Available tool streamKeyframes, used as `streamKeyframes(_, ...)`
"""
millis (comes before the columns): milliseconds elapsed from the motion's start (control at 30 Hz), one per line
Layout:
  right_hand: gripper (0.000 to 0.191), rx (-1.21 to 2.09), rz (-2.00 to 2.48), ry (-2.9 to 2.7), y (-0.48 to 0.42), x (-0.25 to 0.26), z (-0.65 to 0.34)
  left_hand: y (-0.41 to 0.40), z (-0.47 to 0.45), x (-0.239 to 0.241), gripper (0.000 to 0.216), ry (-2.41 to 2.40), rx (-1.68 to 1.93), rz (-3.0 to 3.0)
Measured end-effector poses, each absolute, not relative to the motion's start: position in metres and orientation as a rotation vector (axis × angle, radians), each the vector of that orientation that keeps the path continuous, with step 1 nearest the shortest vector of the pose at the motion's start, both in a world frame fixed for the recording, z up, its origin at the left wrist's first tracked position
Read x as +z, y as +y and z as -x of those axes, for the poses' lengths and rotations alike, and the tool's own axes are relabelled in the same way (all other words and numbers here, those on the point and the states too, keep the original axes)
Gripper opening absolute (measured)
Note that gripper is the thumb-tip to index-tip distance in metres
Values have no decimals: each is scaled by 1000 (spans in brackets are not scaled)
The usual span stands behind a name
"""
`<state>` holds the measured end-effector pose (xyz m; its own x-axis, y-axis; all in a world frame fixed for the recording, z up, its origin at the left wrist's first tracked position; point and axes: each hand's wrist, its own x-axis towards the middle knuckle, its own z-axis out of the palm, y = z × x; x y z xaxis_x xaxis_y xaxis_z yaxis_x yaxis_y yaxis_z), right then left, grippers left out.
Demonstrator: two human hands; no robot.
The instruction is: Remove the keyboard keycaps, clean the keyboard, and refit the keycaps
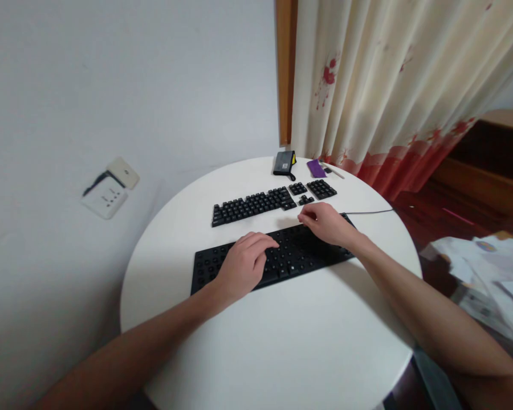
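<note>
A black keyboard frame (290, 259) lies across the middle of a round white table (282, 341). My left hand (243, 265) rests palm down on its left half, fingers curled over the surface and holding nothing I can make out. My right hand (327, 222) lies on the frame's far right part, fingers bent down at its upper edge. Beyond the frame, sets of black keycaps (254, 205) are laid out on the table in keyboard order, with smaller groups (320, 189) to their right.
A small black pouch (284, 163), a purple item (316, 168) and a thin stick lie at the table's far edge. A cable (370, 212) runs off right. Curtain hangs behind, a white wall box (106, 196) sits left, and papers (487, 273) lie right.
</note>
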<state>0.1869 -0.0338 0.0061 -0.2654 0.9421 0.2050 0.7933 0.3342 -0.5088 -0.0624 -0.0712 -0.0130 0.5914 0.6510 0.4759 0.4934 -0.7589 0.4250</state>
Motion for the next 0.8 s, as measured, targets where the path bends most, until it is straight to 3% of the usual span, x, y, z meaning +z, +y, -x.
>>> streamKeyframes(233, 25, 238, 1943, -2039, -27, -3, -204, -70, 64, -17, 38, 1045, 579, -2645)
streamKeyframes(400, 33, 180, 2092, -2056, -27, -3, -208, -74, 65, -19, 70, 1037, 243, -2726)
streamKeyframes(800, 36, 221, 2087, -2068, -25, -2, -209, -77, 70, -8, 76, 1044, 223, -2760)
